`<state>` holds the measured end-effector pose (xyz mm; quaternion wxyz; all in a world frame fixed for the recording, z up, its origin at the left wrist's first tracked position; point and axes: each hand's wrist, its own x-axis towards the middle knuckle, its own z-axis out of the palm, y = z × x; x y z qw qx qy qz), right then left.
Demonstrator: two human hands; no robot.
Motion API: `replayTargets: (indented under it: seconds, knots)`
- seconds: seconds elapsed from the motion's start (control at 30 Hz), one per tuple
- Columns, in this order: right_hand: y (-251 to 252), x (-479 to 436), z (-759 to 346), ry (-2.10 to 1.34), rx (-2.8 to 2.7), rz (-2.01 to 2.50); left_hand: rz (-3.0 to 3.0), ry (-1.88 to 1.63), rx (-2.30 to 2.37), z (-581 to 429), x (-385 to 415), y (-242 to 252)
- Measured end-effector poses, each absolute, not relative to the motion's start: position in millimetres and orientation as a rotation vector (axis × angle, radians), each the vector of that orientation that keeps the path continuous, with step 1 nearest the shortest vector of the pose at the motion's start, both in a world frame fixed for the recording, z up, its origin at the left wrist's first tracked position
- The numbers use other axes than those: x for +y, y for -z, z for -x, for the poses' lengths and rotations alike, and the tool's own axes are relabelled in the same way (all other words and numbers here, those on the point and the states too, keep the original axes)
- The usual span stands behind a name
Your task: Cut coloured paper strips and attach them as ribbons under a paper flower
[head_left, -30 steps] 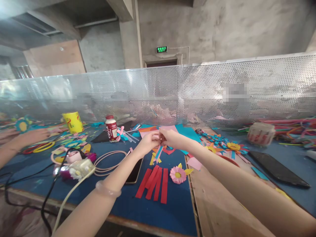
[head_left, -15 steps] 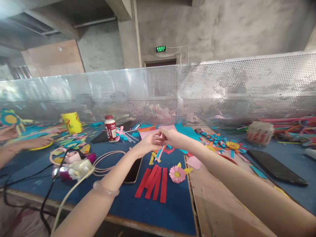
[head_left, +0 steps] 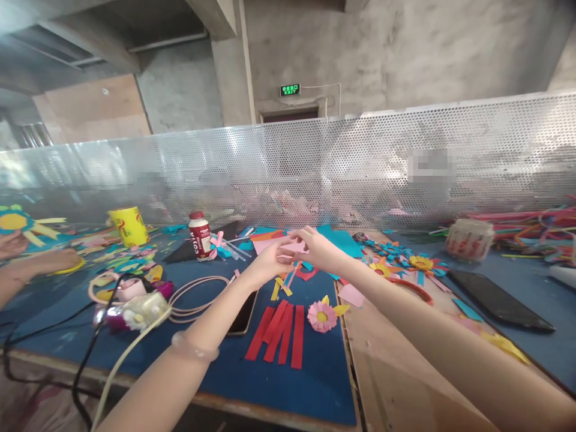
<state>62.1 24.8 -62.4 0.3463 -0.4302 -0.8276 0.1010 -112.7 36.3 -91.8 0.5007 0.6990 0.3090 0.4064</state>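
Head view: what are our hands doing?
Left hand curled, right hand half-open, close together over pink-and-blue strips; we can't tell the grip.
Red strips?
Nearer us, on blue tabletop, probably for easy reach.

Narrow strips, 6 o'clock close in: pink and blue. Wide strips, 6 o'clock farther out: plain red. Flower, 5 o'clock: pink round yellow, leaves yellow. Bottle, 9 o'clock: dark red, white lettering (cap red too). Cylinder, 9 o'clock farther out: yellow, red markings. Exit sign, 12 o'clock: green on black. Tabletop: blue. Panel: silver, all-over hole pattern.
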Motion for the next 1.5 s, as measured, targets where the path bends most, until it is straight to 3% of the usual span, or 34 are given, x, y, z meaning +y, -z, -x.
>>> replayTargets:
  seconds: [0.57,0.8,1.5]
  knots:
    - [90.7,28.5,-74.8,-0.922,-1.718,1.009,-1.572,-1.025,0.753,106.1,33.8,92.3]
    - [91.7,27.7,-73.2,-0.945,-1.654,1.016,-1.626,-0.879,0.927,104.7,34.6,98.2]
    - [103.3,30.8,-70.9,-0.888,-1.609,1.042,-1.521,-0.964,0.988,97.0,30.7,99.3]
